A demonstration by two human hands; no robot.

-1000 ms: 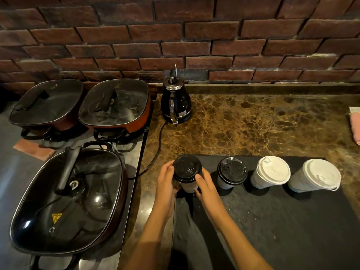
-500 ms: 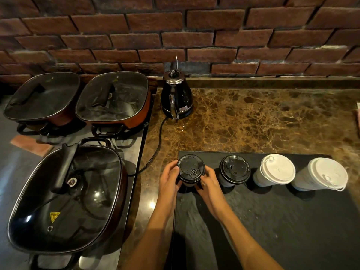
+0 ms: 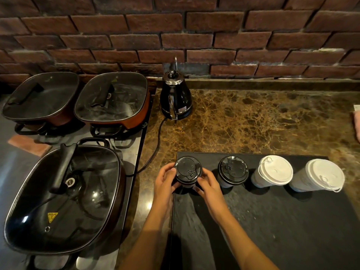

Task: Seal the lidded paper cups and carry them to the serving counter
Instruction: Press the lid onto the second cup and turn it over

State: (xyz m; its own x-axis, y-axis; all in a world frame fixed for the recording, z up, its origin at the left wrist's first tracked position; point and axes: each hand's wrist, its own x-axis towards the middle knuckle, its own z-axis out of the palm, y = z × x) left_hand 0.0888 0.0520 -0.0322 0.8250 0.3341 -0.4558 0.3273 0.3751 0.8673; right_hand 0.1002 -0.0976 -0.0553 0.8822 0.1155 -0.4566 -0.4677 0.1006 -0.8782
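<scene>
While both my hands clasp the first cup at the mat's near-left corner, left hand and right hand press its sides below the black lid. To the right of my grip stand a second black-lidded cup and two white cups.

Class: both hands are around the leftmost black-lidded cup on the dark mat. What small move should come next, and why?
Probably press the lid down around its rim with the fingers. Both the left hand and the right hand grip the leftmost cup, which stands on the mat. Whether its lid is fully seated cannot be told, so sealing should precede carrying.
</scene>
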